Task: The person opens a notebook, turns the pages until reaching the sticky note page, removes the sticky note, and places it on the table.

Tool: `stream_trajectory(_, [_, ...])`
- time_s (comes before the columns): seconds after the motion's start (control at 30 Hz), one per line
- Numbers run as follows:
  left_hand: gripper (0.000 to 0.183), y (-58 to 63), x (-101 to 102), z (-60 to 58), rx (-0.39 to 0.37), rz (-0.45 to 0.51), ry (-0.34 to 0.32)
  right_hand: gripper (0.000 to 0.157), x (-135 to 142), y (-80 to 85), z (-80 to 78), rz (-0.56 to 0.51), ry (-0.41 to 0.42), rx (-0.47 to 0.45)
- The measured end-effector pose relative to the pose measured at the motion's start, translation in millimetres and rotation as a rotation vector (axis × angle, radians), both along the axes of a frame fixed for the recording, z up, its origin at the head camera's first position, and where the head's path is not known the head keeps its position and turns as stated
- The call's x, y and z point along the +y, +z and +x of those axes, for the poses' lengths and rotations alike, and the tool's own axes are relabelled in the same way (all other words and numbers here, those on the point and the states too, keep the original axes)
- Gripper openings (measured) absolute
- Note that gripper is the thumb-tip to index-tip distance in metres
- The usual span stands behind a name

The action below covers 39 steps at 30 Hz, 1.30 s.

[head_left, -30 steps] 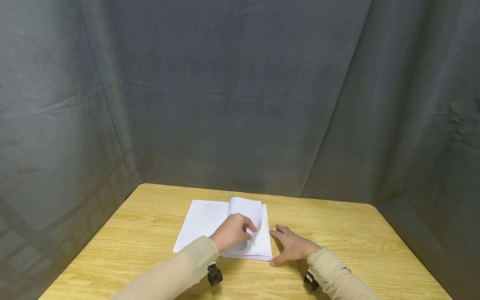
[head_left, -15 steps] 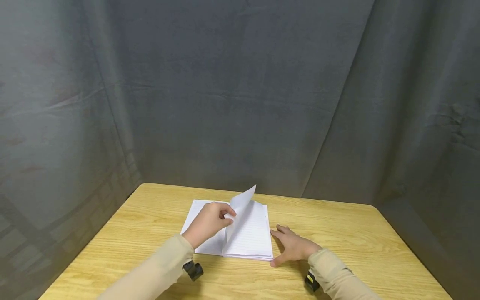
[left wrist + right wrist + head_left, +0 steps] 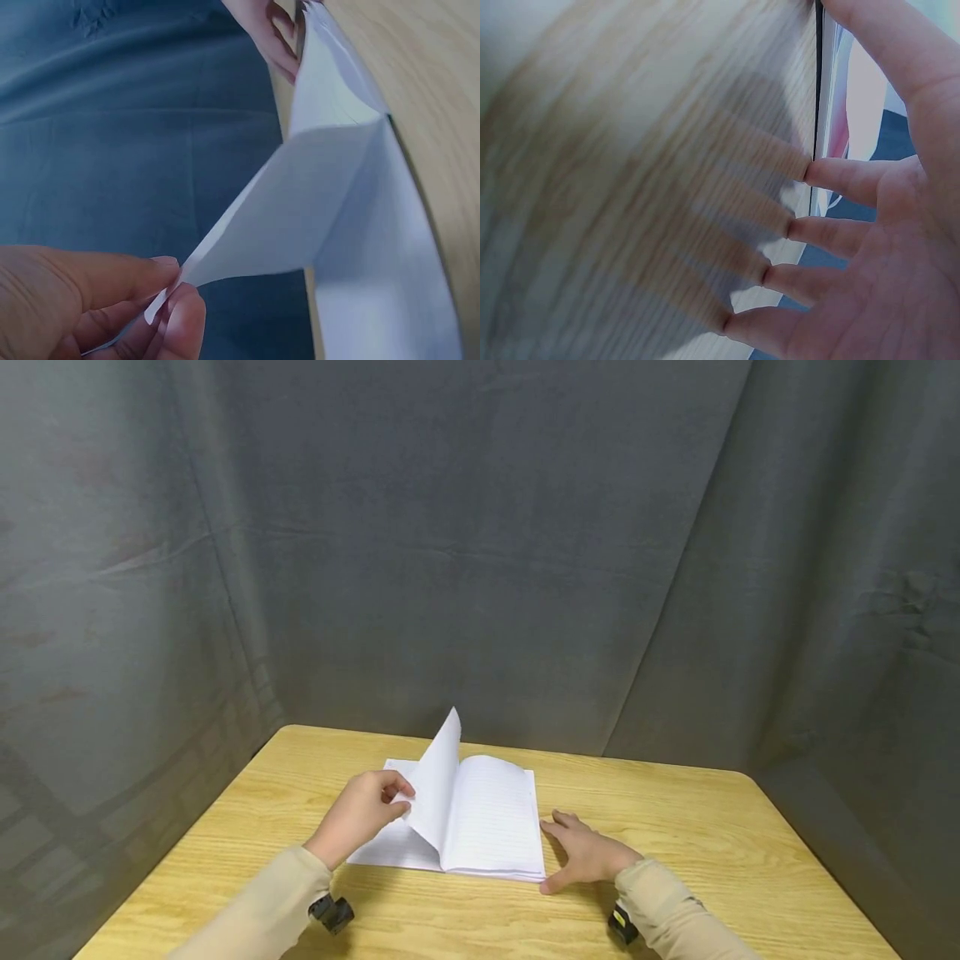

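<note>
An open lined notebook (image 3: 495,822) lies on the wooden table, one side to the left and the thicker stack to the right. My left hand (image 3: 362,814) pinches the outer edge of one raised page (image 3: 435,785), which stands up from the spine and leans left over the left side. In the left wrist view, thumb and forefinger grip that page (image 3: 277,199) near its corner. My right hand (image 3: 588,853) rests with fingers spread beside the notebook's right edge, thumb at its near right corner. The right wrist view shows these fingertips (image 3: 802,229) on the wood along the edge.
The pale wooden table (image 3: 712,860) has rounded far corners. A grey curtain (image 3: 480,552) hangs behind it and along both sides. Small black wrist cameras (image 3: 332,912) sit under both beige sleeves (image 3: 258,906).
My left hand has moved left, drawing the page up off the right stack, past the spine and over toward the left side. The right hand has stayed in place.
</note>
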<state>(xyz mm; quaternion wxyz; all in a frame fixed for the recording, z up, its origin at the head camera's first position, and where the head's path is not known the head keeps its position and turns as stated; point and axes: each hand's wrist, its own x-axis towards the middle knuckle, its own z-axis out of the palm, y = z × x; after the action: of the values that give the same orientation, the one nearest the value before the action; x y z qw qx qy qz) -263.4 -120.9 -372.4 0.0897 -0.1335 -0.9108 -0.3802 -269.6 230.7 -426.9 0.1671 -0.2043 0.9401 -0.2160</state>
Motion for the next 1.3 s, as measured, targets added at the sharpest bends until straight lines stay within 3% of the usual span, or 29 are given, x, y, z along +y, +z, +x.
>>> stream_trajectory(0.3, [0.011,-11.1,-27.1,6.3,-0.132,0.026,0.045,0.103,0.9,0.2,-0.5,0.006,-0.001,0.005])
stream_trajectory(0.53, [0.012,-21.8,-39.5,10.4,-0.192,0.049,0.075,0.104,-1.6,-0.2,-1.2,0.013,-0.014,-0.012])
stream_trajectory(0.97, [0.011,-51.5,-52.6,1.6,-0.3,0.063,0.108,0.104,-5.2,0.5,-1.1,0.017,-0.023,0.002])
stream_trajectory(1.3, [0.015,-68.8,-53.7,-3.0,-0.315,0.004,0.13,0.104,-5.1,0.0,-1.4,0.015,-0.029,-0.003])
